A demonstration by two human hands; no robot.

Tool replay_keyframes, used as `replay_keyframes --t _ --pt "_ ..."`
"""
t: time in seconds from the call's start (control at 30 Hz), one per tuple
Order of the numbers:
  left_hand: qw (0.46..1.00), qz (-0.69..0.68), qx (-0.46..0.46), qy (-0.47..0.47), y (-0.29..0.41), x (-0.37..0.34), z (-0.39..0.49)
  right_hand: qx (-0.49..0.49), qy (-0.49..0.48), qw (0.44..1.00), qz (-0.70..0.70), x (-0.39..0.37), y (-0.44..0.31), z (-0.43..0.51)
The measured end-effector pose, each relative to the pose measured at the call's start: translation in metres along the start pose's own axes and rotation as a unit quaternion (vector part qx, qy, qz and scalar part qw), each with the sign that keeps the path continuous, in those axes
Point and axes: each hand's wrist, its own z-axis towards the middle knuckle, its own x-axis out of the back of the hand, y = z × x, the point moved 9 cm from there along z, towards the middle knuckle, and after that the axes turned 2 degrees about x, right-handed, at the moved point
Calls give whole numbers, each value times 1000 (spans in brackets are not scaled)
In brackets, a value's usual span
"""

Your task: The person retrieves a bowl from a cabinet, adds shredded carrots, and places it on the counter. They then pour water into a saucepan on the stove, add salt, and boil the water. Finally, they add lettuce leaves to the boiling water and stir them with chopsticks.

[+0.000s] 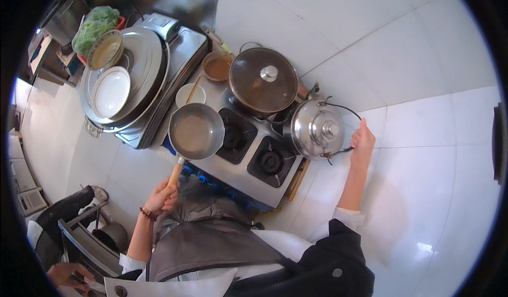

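Observation:
My left hand (162,195) grips the wooden handle of a small grey saucepan (196,132), which holds a little cloudy liquid and is over the left edge of the gas stove (262,188). In my right hand (362,138) is the black bail handle of a lidded stainless-steel kettle (315,132), at the stove's right side. A large pot with a dark glass lid (254,82) stands at the back, beside a bowl of brown sauce (217,68). Behind the saucepan is a white bowl (184,94) with a wooden stick across it.
At left, a large round metal lid (149,58) carries a bowl of yellowish liquid (105,53) and a white dish (113,92). Bagged green leaves (97,25) lie behind. A tiled wall (357,31) bounds the stove. Another person's hand (69,275) shows at lower left, near a metal rack.

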Motion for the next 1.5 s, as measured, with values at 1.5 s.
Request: replay_keyframes --t 1.5 --pt "991 42 66 -107 -11 0 41 -32 -317 895 -312 -48 -3 -134"
